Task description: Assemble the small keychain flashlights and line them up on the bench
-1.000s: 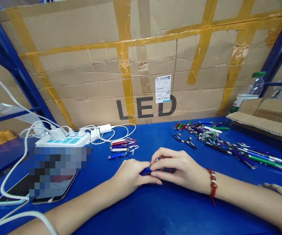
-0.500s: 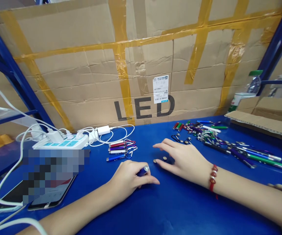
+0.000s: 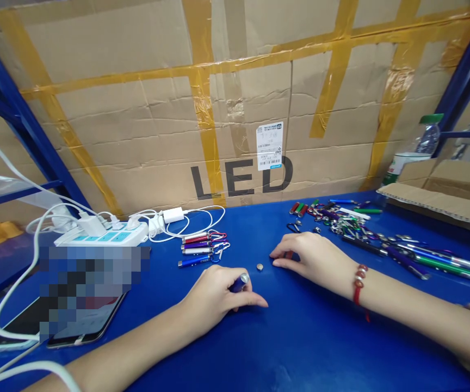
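My left hand (image 3: 222, 291) is closed around a small blue flashlight tube (image 3: 240, 282), its silvery end showing between thumb and forefinger. To the right, my right hand (image 3: 308, 256) rests low over the blue table (image 3: 284, 348), thumb and forefinger brought together on a button cell that the fingertips mostly hide. One more button cell (image 3: 260, 267) lies on the table between the two hands. Beyond my left hand, several mini flashlights (image 3: 200, 250) with carabiner clips lie in a neat row, coloured red, purple, silver and blue.
A heap of loose flashlights, pens and clips (image 3: 357, 228) spreads at the right. Left are a power strip (image 3: 108, 237) with white cables and phones (image 3: 92, 326). A large cardboard box (image 3: 157, 130) stands at the back, a bottle (image 3: 416, 147) and an open carton (image 3: 434, 201) far right.
My right hand has drawn back slightly right, its spread fingers closing over where a second button cell lay. That cell is no longer visible on the table. My left hand stays nearly still.
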Demonstrator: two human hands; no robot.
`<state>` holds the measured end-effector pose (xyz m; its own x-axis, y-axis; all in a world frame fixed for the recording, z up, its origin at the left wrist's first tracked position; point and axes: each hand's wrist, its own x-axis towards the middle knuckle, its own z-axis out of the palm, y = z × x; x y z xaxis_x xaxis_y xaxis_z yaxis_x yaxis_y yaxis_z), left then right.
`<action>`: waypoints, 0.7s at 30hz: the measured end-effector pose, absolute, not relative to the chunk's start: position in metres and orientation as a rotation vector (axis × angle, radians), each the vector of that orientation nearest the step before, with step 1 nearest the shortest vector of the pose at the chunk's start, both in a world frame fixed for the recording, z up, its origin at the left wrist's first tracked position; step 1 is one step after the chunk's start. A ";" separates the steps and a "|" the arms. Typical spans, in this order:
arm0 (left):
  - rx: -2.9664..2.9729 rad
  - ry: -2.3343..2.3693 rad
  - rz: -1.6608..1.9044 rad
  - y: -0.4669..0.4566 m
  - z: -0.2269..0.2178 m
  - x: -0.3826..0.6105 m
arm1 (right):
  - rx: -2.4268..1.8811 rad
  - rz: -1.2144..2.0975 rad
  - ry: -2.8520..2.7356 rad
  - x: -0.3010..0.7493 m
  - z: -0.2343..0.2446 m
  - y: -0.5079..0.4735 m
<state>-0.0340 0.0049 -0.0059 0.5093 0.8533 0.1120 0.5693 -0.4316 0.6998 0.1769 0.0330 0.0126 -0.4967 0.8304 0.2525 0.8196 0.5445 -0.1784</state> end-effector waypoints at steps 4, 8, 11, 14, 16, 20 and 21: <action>2.106 1.142 0.653 0.005 -0.006 -0.034 | -1.180 0.219 -2.452 0.173 0.008 0.033; 1.968 1.117 0.746 0.005 -0.004 -0.033 | -1.142 0.199 -2.468 0.169 0.005 0.031; 1.891 1.148 0.816 0.005 -0.002 -0.032 | -1.179 0.181 -2.484 0.169 0.006 0.030; 1.891 1.171 0.808 0.005 -0.001 -0.031 | -1.193 0.213 -2.506 0.170 0.007 0.031; 1.912 1.172 0.794 0.004 -0.001 -0.031 | -1.153 0.213 -2.520 0.171 0.007 0.032; 1.974 1.196 0.783 0.003 -0.001 -0.032 | -1.060 0.183 -2.560 0.171 0.004 0.031; 1.997 1.217 0.790 0.003 0.000 -0.032 | -1.054 0.178 -2.566 0.171 0.004 0.031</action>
